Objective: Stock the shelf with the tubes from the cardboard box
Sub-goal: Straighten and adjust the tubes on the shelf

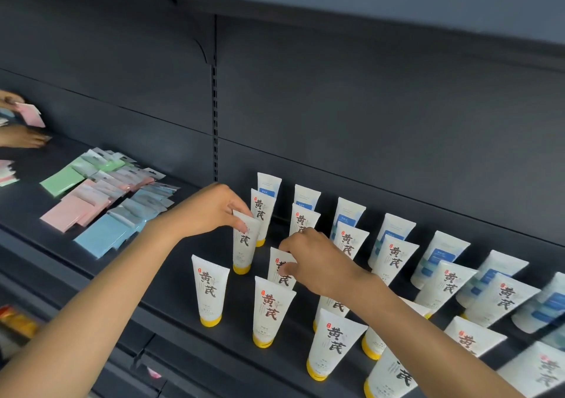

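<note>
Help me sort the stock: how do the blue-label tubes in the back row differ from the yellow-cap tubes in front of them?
The blue-label tubes carry blue panels; the yellow-cap tubes bear large dark characters with a small red mark. The blue-label ones stand against the back panel, untouched; the left hand and right hand each grip a yellow-cap tube. Both kinds are white and stand cap down.

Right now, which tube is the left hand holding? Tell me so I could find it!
Find the dark shelf with rows of white tubes. Go to the leftmost column, second tube from the front. It alone there has the left hand pinching its top; the right hand holds the next column's.
</note>
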Action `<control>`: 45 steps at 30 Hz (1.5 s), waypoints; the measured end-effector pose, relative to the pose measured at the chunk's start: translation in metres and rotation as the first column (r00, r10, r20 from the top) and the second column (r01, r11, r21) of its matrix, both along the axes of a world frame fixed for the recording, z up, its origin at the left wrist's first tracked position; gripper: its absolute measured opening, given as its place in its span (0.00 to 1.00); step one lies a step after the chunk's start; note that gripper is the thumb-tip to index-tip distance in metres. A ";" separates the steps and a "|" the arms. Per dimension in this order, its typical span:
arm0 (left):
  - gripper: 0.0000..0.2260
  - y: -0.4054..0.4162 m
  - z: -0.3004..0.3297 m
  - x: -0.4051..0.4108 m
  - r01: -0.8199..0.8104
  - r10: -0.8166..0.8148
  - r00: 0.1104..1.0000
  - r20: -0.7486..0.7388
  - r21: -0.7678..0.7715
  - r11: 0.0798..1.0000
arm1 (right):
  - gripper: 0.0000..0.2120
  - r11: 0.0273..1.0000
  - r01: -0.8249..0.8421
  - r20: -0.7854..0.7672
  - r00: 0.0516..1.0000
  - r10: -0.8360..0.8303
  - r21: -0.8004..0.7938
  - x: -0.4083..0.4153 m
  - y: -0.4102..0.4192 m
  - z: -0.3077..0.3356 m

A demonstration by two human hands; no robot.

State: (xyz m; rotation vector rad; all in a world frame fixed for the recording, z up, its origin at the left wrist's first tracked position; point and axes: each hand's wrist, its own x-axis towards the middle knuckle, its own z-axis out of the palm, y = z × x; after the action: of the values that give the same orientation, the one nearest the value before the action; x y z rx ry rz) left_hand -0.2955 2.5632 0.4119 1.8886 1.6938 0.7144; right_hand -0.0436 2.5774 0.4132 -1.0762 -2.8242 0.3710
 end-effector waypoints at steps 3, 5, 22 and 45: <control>0.14 0.004 -0.003 0.001 0.003 -0.003 1.000 -0.028 -0.007 1.000 | 0.13 1.000 0.000 -0.008 1.000 0.000 -0.009 0.002 -0.002 0.000; 0.15 0.005 -0.006 -0.001 -0.004 0.003 1.000 -0.025 -0.010 1.000 | 0.13 1.000 0.005 -0.003 1.000 -0.005 -0.017 0.002 -0.002 0.001; 0.15 -0.001 -0.015 -0.008 -0.029 0.029 0.998 0.047 -0.004 1.000 | 0.13 0.992 0.109 0.002 0.994 -0.109 0.060 -0.008 0.026 0.004; 0.17 -0.010 0.044 0.166 0.358 -0.322 0.902 -0.288 0.079 0.931 | 0.14 0.981 0.164 -0.208 0.961 -0.183 -0.104 0.130 0.016 0.053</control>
State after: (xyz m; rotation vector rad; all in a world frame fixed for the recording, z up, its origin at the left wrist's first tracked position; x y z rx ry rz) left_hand -0.1298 2.5535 0.4558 2.3884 1.4328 0.4496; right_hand 0.0868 2.5934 0.4664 -1.2081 -2.5221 0.5600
